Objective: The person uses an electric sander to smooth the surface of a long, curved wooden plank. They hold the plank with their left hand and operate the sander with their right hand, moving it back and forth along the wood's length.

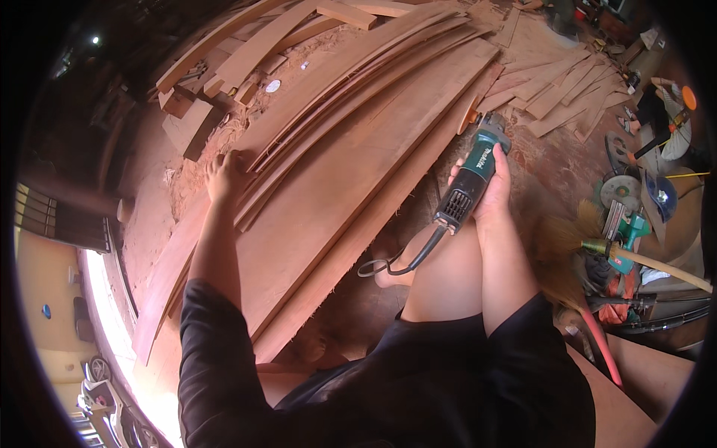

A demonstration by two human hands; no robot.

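My right hand (pixel 498 187) is wrapped round the body of a green and black angle grinder (pixel 472 179). The tool tilts up and away, with an orange disc (pixel 468 119) at its head close to the edge of the stacked boards. Its black cord (pixel 427 250) curls down beside my bare leg. At the left, my left hand (pixel 226 178) grips the outer edge of a long reddish wooden board (pixel 299 104), fingers bent over it. Beside that board lie several thin curved strips (pixel 351 93) and a wide flat plank (pixel 328 164).
Cut timber (pixel 261 45) and sawdust lie at the far left. Thin wood slats (pixel 571 86) are scattered at the far right. A broom (pixel 635 261), a green power tool (pixel 633 233), a grinding disc (pixel 621 193) and a red hose (pixel 601 343) crowd the right side.
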